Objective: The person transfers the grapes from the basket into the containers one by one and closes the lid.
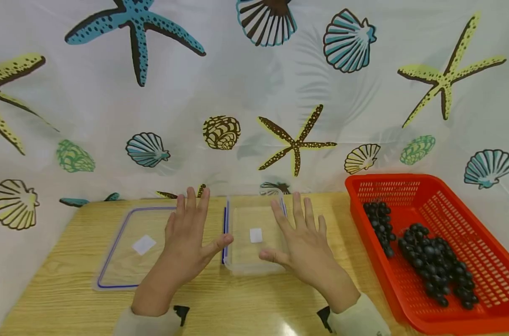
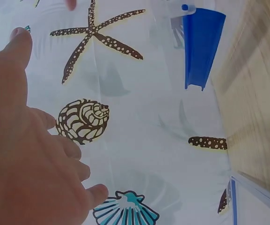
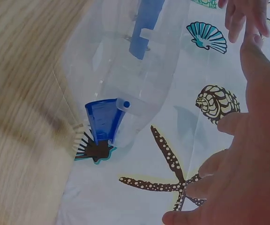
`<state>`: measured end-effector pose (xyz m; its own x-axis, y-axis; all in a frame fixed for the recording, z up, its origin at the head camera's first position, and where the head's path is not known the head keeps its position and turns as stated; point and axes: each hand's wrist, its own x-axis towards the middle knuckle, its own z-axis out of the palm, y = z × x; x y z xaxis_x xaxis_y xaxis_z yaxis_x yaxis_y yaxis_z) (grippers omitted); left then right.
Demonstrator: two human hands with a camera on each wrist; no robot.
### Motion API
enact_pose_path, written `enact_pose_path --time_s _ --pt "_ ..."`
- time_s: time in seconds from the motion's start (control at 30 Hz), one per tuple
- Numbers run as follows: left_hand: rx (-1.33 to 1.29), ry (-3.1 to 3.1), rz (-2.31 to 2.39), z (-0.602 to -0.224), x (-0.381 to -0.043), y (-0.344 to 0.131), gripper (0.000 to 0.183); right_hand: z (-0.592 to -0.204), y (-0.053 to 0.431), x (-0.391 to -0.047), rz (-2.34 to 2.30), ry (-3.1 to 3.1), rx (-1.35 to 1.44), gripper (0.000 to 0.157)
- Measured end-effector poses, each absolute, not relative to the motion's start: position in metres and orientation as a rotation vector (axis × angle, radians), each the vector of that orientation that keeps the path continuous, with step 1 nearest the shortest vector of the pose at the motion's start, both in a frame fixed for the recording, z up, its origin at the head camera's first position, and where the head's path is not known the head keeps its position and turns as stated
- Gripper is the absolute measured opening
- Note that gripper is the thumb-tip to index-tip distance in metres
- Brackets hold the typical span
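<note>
Both hands hover over the table with fingers spread and palms down, holding nothing. In the head view the left hand [image 1: 187,238] is between the clear lid [image 1: 120,252] with its blue seal and the clear plastic container [image 1: 242,268], overlapping the lid's right side. The right hand [image 1: 305,245] overlaps the container's right side. Blue clips [image 2: 202,47] hang at the container's sides, seen in the left wrist view and, as a blue clip [image 3: 104,117], in the right wrist view. A small white square [image 1: 256,235] shows at the container's bottom.
A red plastic basket [image 1: 380,275] stands at the right, with bunches of dark grapes [image 1: 435,261] inside. Behind the wooden table [image 1: 221,303] hangs a white cloth [image 1: 254,84] printed with starfish and shells. Another white square [image 1: 144,244] shows on the lid.
</note>
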<state>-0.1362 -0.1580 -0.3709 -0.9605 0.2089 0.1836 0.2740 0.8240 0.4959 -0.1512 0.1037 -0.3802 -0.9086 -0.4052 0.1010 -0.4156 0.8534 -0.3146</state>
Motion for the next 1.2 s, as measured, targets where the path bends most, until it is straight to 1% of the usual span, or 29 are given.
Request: enact_pose_path --time_s 0.13,0.33,0.57,0.87,1.2 --pt "-0.382 -2.887 -0.8 -0.376 -0.137 -0.158 0.102 -0.38 0.103 -0.152 0.508 -2.973 0.664 0.106" --pt "-0.441 -2.915 -0.779 -0.397 -0.14 -0.148 0.106 -0.383 0.107 -0.151 0.476 -2.904 0.609 0.109" --pt "-0.518 -2.983 -0.8 -0.417 -0.142 -0.135 0.109 -0.386 0.114 -0.15 0.459 -2.939 0.561 0.106" --pt "-0.518 -3.067 -0.732 -0.426 -0.143 -0.126 0.112 -0.384 0.117 -0.149 0.512 -2.953 0.534 0.106" --pt "-0.469 -3.069 -0.783 -0.431 -0.141 -0.128 0.108 -0.377 0.118 -0.151 0.511 -2.915 0.546 0.104"
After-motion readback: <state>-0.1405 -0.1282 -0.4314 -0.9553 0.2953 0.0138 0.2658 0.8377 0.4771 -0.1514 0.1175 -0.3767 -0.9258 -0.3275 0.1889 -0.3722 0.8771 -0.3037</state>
